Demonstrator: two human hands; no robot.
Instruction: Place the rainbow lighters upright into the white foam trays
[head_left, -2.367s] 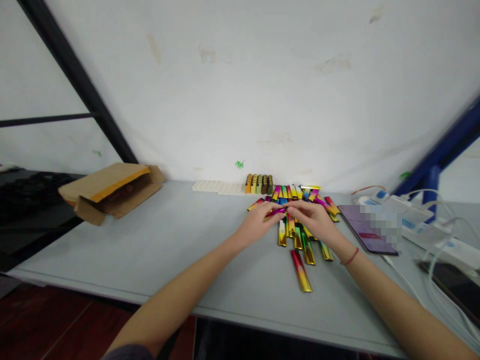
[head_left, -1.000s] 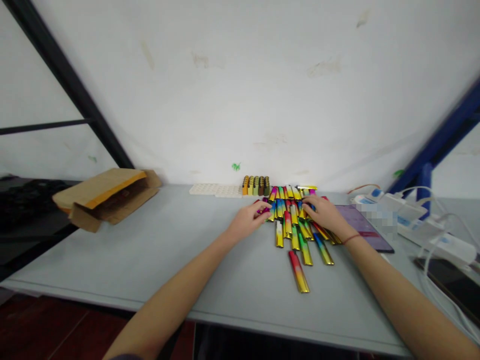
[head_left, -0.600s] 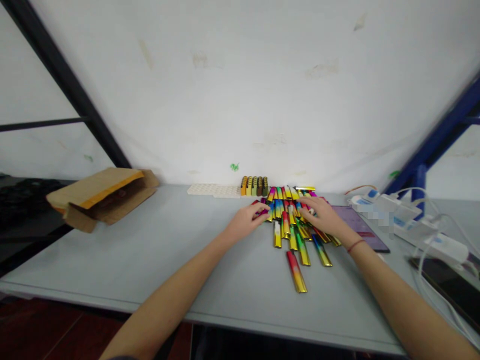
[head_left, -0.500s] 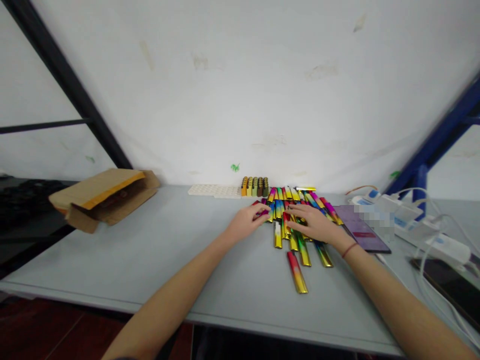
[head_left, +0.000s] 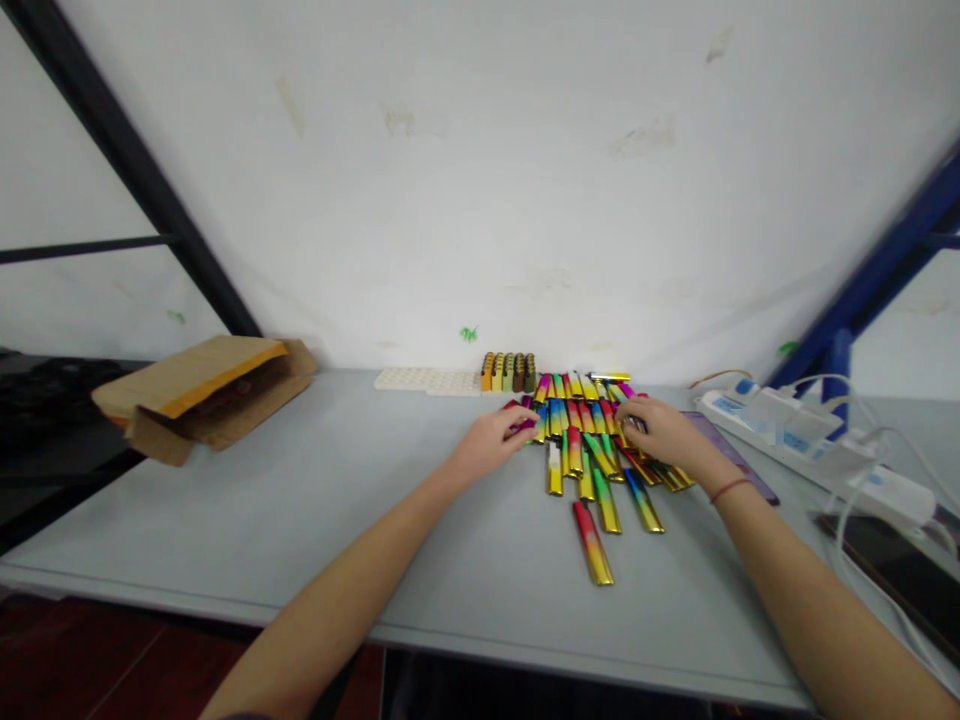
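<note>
Shiny lighters in rainbow and gold colours lie flat on the grey table, several side by side in a middle row (head_left: 575, 415). My left hand (head_left: 487, 445) is curled round a purple-red lighter (head_left: 523, 428) at that row's left end. At its right end my right hand (head_left: 671, 437) has its fingers bent round a gold-coloured lighter, mostly hidden by them. Loose lighters lie nearer to me, among them a green-gold lighter (head_left: 606, 503), a blue-gold lighter (head_left: 645, 502) and a red-gold lighter (head_left: 592, 545). Others lie partly under my right hand.
A block of upright lighters (head_left: 508, 373) stands by the wall, beside a white perforated tray (head_left: 420, 380). An opened cardboard box (head_left: 217, 390) lies at left. At right are a tablet (head_left: 739, 465), a power strip (head_left: 817, 450) with cables, and a dark phone (head_left: 892, 575).
My right hand has moved right from over the middle of the lighters, its fingers now bent in, uncovering the middle row. Lighters at the right have shifted towards me. My left hand has stayed put.
</note>
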